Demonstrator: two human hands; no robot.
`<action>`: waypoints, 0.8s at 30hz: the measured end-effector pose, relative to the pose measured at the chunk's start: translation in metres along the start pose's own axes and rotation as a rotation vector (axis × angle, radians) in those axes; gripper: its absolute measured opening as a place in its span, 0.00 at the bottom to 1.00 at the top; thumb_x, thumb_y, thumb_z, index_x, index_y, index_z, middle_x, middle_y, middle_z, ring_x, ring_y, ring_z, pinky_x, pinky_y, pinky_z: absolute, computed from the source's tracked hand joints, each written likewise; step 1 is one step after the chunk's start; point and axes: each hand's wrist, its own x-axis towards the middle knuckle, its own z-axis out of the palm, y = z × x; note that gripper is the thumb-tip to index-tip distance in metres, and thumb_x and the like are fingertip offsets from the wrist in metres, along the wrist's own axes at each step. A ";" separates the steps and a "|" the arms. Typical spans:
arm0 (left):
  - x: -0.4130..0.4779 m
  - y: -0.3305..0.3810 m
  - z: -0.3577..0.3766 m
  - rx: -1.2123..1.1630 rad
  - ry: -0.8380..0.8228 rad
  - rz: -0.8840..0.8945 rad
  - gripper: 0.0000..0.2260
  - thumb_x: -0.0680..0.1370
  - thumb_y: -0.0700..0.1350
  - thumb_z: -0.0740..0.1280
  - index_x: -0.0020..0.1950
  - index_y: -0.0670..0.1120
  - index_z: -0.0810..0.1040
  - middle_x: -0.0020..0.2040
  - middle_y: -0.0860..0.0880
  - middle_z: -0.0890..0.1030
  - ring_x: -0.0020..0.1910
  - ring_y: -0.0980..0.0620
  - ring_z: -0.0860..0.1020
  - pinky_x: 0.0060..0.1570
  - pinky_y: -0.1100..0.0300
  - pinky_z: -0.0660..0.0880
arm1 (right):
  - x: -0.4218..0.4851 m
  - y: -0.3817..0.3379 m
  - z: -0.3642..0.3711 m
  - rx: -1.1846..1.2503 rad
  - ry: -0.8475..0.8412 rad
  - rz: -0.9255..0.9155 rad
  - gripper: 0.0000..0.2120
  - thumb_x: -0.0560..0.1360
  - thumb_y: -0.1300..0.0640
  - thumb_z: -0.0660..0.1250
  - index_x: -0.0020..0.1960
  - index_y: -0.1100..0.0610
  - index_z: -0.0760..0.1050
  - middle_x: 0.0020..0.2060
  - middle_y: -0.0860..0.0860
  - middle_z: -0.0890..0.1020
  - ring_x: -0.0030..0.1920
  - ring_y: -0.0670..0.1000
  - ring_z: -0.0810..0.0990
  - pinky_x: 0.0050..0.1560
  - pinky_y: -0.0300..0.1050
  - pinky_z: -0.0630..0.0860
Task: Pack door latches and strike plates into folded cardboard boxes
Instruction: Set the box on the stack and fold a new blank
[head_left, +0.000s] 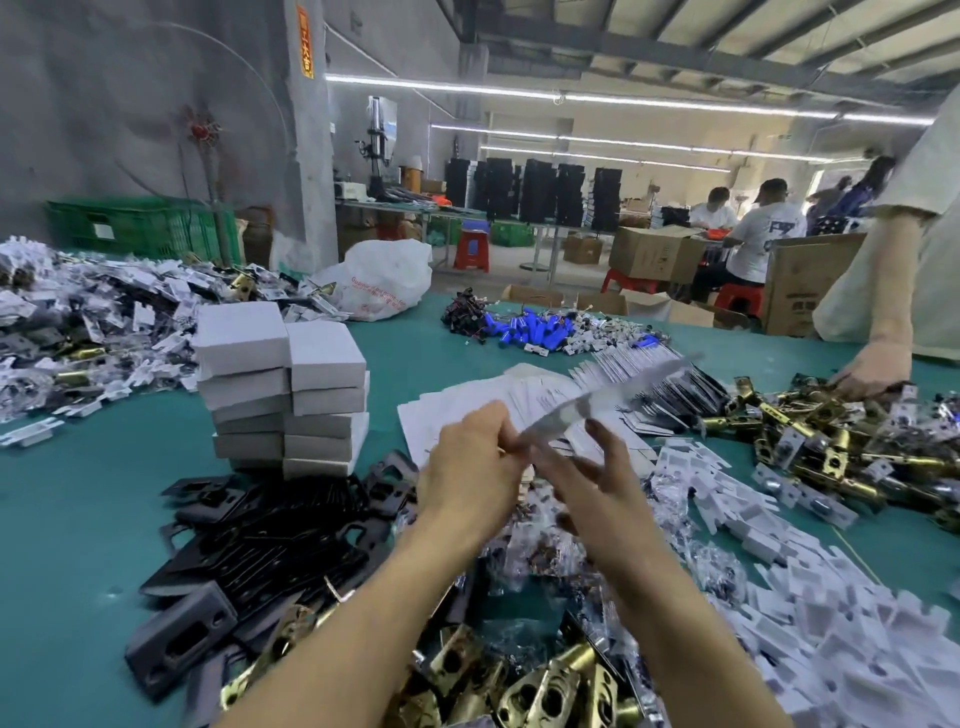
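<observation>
Green table (78, 519); two box stacks (285, 395); left hand (470, 467) pinches one blurred carton (613, 387).

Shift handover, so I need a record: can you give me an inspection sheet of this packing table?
Surface: green table, largely covered by piles.
Job's things: stacked white boxes, black strike plates, brass latches, flat box blanks.
Clutter: white inserts, blue cylinders, plastic bag.
Hands: left hand pinches a blurred blank; right hand has fingers straight beside it.
Cables: wire bundle beside the cylinders.
Surroundings: another person's hand on far latches; seated workers, cartons behind.
</observation>
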 end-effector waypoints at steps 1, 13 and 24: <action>-0.008 0.002 -0.003 0.000 -0.069 0.029 0.15 0.78 0.55 0.67 0.36 0.51 0.69 0.36 0.52 0.77 0.38 0.46 0.76 0.32 0.56 0.67 | 0.000 -0.002 -0.001 0.064 0.005 -0.014 0.47 0.62 0.30 0.74 0.74 0.38 0.57 0.61 0.44 0.78 0.54 0.41 0.80 0.52 0.44 0.76; -0.038 0.005 -0.028 0.016 -0.704 0.150 0.07 0.72 0.51 0.71 0.46 0.56 0.74 0.36 0.53 0.80 0.32 0.57 0.77 0.32 0.61 0.73 | 0.006 0.005 -0.006 0.000 0.045 -0.174 0.53 0.54 0.36 0.78 0.75 0.43 0.62 0.61 0.42 0.78 0.57 0.39 0.79 0.52 0.39 0.76; -0.019 -0.008 -0.049 -0.904 -0.717 -0.054 0.55 0.53 0.61 0.84 0.76 0.61 0.61 0.66 0.47 0.79 0.62 0.49 0.81 0.61 0.48 0.77 | 0.001 0.004 -0.010 -0.056 -0.366 -0.057 0.42 0.61 0.37 0.74 0.72 0.43 0.67 0.55 0.47 0.85 0.54 0.48 0.84 0.60 0.55 0.77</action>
